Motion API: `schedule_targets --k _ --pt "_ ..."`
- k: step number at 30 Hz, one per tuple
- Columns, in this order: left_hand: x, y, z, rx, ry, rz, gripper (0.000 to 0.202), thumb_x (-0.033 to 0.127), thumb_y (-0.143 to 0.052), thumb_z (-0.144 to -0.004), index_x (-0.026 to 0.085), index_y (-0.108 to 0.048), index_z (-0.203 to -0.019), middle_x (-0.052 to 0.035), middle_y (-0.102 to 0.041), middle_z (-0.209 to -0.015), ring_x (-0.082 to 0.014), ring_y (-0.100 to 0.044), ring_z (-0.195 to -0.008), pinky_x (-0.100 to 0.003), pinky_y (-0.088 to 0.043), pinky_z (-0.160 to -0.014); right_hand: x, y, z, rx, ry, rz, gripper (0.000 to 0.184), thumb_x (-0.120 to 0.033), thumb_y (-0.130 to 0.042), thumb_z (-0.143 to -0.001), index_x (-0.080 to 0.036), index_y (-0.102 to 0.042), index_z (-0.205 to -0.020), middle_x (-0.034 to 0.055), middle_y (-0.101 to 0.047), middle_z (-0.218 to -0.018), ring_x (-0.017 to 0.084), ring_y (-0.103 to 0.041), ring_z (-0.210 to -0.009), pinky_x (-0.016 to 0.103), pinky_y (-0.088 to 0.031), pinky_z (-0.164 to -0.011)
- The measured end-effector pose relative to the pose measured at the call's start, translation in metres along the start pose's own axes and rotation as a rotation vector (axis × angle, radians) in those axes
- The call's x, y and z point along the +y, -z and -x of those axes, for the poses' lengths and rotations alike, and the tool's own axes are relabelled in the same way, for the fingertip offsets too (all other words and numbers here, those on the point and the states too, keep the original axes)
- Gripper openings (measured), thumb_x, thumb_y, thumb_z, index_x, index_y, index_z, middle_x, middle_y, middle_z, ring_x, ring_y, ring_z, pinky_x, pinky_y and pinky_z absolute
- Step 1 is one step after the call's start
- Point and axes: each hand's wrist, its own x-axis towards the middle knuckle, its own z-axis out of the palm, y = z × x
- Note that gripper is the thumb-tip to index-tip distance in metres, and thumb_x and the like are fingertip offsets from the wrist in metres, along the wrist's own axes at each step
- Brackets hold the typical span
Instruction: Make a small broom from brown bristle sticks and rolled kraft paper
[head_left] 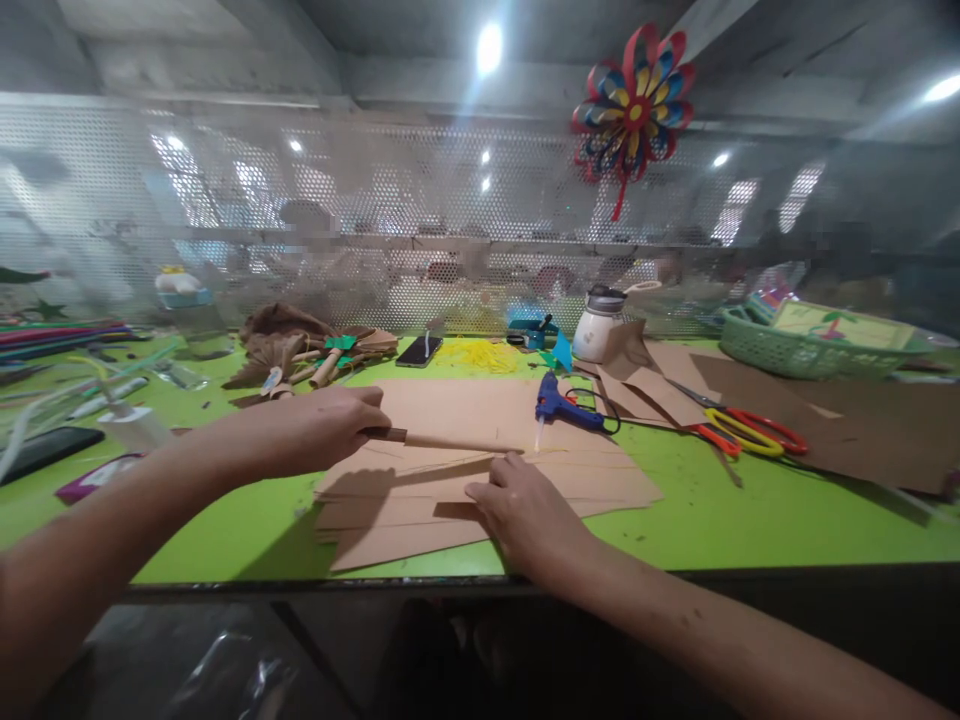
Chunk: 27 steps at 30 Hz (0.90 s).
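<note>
My left hand (349, 425) is closed on the near end of a thin brown rolled-paper stick (457, 444), which points right across a stack of brown paper sheets (420, 505). The stick has a darker section beside my fingers. My right hand (525, 505) lies on the sheets with bent fingers and the thumb apart. Its fingertips are close to the stick's far end; whether they touch it I cannot tell. Just beyond, a blue glue gun (566, 405) rests on the paper, nozzle toward me.
Scissors with orange and yellow handles (742, 430) and brown paper scraps lie right, before a green basket (817, 345). Behind are a white jar (598, 325), yellow shreds (480, 354), a phone (420, 350) and a brown paper bouquet (300, 350). A white power strip (135, 425) stands left.
</note>
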Motion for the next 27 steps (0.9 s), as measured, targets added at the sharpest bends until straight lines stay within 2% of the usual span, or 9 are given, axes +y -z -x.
schedule_targets --k 3,7,10,13,18,20,22,24,27 --pt "0.004 -0.001 0.006 -0.038 -0.039 0.071 0.033 0.022 -0.04 -0.089 0.03 -0.069 -0.103 -0.0052 -0.062 -0.092 -0.0167 -0.058 -0.073 -0.028 -0.039 -0.063 -0.001 0.008 0.01 0.011 -0.015 -0.079 0.016 -0.015 -0.046 -0.091 -0.016 -0.062 -0.088 0.0093 -0.057 -0.087 0.022 -0.048 -0.086 0.034 -0.04 -0.072" --pt "0.003 -0.009 0.013 -0.025 -0.027 0.109 0.034 0.023 -0.039 -0.09 0.029 -0.069 -0.105 -0.0058 -0.061 -0.093 -0.0174 -0.059 -0.079 -0.028 -0.041 -0.067 0.008 0.022 0.02 0.091 -0.024 -0.227 0.02 -0.013 -0.048 -0.089 -0.013 -0.061 -0.104 0.0115 -0.059 -0.093 0.024 -0.049 -0.091 0.037 -0.044 -0.078" --pt "0.0 -0.019 0.019 -0.017 -0.016 0.116 0.034 0.022 -0.039 -0.091 0.027 -0.067 -0.11 -0.0067 -0.061 -0.097 -0.0186 -0.059 -0.085 -0.028 -0.042 -0.073 0.032 0.028 0.018 0.135 -0.082 -0.289 0.023 -0.009 -0.055 -0.081 -0.013 -0.062 -0.103 0.0122 -0.061 -0.097 0.025 -0.05 -0.095 0.039 -0.045 -0.082" --pt "-0.002 -0.027 0.024 -0.03 0.02 0.121 0.035 0.022 -0.038 -0.092 0.025 -0.065 -0.113 -0.0075 -0.06 -0.099 -0.0191 -0.06 -0.086 -0.029 -0.042 -0.073 0.062 0.028 0.011 0.119 -0.241 -0.261 0.03 -0.011 -0.057 -0.077 -0.012 -0.061 -0.107 0.0134 -0.062 -0.104 0.026 -0.05 -0.099 0.041 -0.042 -0.088" --pt "-0.002 -0.036 0.027 -0.039 0.053 0.175 0.033 0.024 -0.038 -0.093 0.024 -0.065 -0.111 -0.0062 -0.059 -0.1 -0.018 -0.06 -0.085 -0.028 -0.041 -0.072 0.089 0.022 -0.004 -0.005 -0.277 -0.275 0.049 -0.022 -0.061 -0.077 -0.013 -0.053 -0.125 0.0093 -0.065 -0.102 0.022 -0.055 -0.092 0.034 -0.044 -0.078" --pt "-0.002 -0.039 0.027 -0.044 0.051 0.212 0.032 0.024 -0.038 -0.093 0.025 -0.065 -0.11 -0.0051 -0.058 -0.099 -0.017 -0.059 -0.085 -0.027 -0.041 -0.072 0.089 0.021 -0.009 -0.052 -0.248 -0.271 0.048 -0.03 -0.066 -0.075 -0.016 -0.058 -0.12 0.0067 -0.065 -0.097 0.021 -0.054 -0.089 0.032 -0.042 -0.075" --pt "-0.003 -0.042 0.026 -0.04 0.052 0.23 0.032 0.025 -0.038 -0.093 0.025 -0.064 -0.11 -0.0049 -0.058 -0.099 -0.0168 -0.058 -0.085 -0.026 -0.041 -0.073 0.085 0.022 -0.012 -0.075 -0.215 -0.255 0.031 -0.034 -0.066 -0.076 -0.017 -0.065 -0.103 0.0059 -0.063 -0.09 0.02 -0.053 -0.081 0.03 -0.039 -0.068" --pt "-0.003 -0.044 0.025 -0.038 0.061 0.235 0.031 0.028 -0.038 -0.093 0.024 -0.065 -0.107 -0.005 -0.057 -0.098 -0.0171 -0.058 -0.085 -0.026 -0.04 -0.073 0.079 0.023 -0.013 -0.084 -0.173 -0.235 0.013 -0.029 -0.06 -0.081 -0.017 -0.065 -0.083 0.0055 -0.06 -0.083 0.018 -0.05 -0.073 0.029 -0.035 -0.061" --pt "-0.001 -0.045 0.025 -0.041 0.086 0.268 0.033 0.037 -0.037 -0.094 0.023 -0.067 -0.1 -0.005 -0.057 -0.094 -0.017 -0.057 -0.082 -0.026 -0.04 -0.072 0.072 0.027 -0.012 -0.1 -0.084 -0.213 0.016 -0.014 -0.053 -0.082 -0.018 -0.057 -0.067 0.0041 -0.056 -0.076 0.016 -0.046 -0.069 0.029 -0.032 -0.06"
